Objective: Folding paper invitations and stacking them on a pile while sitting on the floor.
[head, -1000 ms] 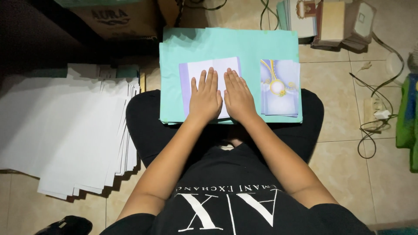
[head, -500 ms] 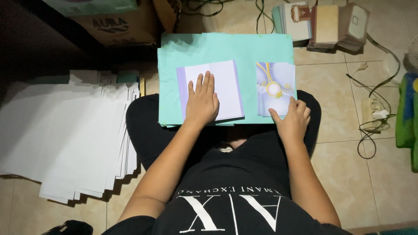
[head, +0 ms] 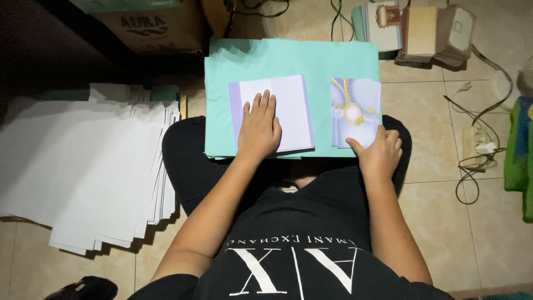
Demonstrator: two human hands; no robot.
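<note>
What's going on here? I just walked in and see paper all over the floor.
A person sits on the tiled floor with a turquoise board across their lap. Their left hand lies flat on a pale lilac folded card on the board. Their right hand grips the lower edge of a small stack of printed cards with a gold round motif. A big fanned pile of white sheets lies on the floor at their left.
</note>
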